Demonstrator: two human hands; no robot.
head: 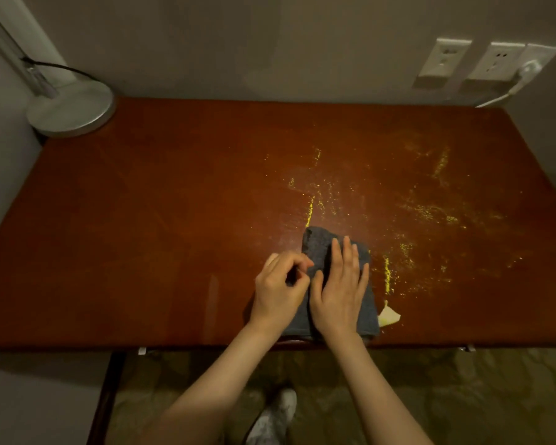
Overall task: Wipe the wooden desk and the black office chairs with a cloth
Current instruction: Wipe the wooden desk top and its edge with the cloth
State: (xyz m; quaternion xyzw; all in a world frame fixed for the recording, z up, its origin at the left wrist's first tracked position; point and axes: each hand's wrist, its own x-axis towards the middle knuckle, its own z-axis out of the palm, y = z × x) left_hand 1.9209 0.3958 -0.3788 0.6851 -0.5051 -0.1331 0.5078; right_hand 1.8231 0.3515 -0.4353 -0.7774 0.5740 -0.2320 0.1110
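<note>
My left grip [280, 284] is pinching the cloth [316, 245] at its left edge, fingers curled on it. My right grip [337, 293] is pressing flat on top, fingers straight. The cloth is lying folded at the front edge of the worktop [142, 220]. Yellow crumbs [430, 210] are spreading across the right half, with a pale scrap [389, 316] just beside the cloth. I'm judging that a stroke toward me risks sending both over the edge, and a loose fold risks smearing them.

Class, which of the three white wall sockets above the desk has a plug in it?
The rightmost socket: a white plug with its cord sits at its lower left. The middle socket and the left socket hold nothing.
</note>
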